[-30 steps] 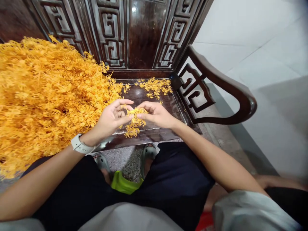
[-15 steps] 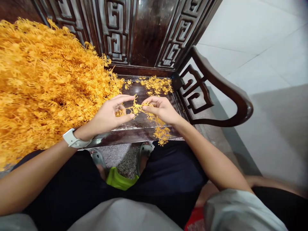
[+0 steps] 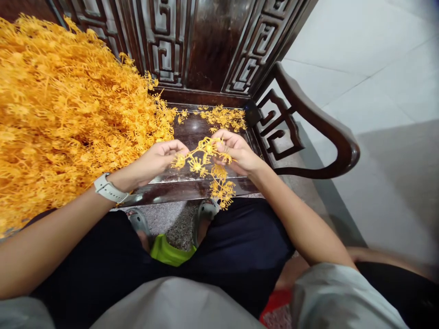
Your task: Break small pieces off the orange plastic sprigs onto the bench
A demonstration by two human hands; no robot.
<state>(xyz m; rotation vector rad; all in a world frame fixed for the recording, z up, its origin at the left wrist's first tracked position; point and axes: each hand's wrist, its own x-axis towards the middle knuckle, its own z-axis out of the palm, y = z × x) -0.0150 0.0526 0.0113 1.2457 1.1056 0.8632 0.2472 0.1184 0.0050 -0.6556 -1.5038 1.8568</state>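
A dark wooden seat (image 3: pixel 190 132) with a carved back (image 3: pixel 214 48) and a curved armrest (image 3: pixel 322 121) stands near pale tiles (image 3: pixel 360 55). A large heap of orange-yellow plastic pieces (image 3: pixel 78 109) covers its left side, and a small pile (image 3: pixel 224 118) lies toward the back right corner. Between the two, above the front of the seat, a branching yellow sprig (image 3: pixel 197 165) is held up in both hands, one end hanging down past the seat's front edge. The left hand (image 3: pixel 158 157), a pale watch (image 3: pixel 110 188) on its wrist, has its fingers drawn together and seems to pinch the sprig's left end; the exact contact is partly hidden by a floret. The right hand (image 3: pixel 236 153) is nearly closed, thumb and fingers gripping the sprig near its upper right part. The step in hand looks like working on this one sprig between the fingertips. The next move probably calls for a light, steady grip on both sides, so the thin stems neither tangle nor slip.
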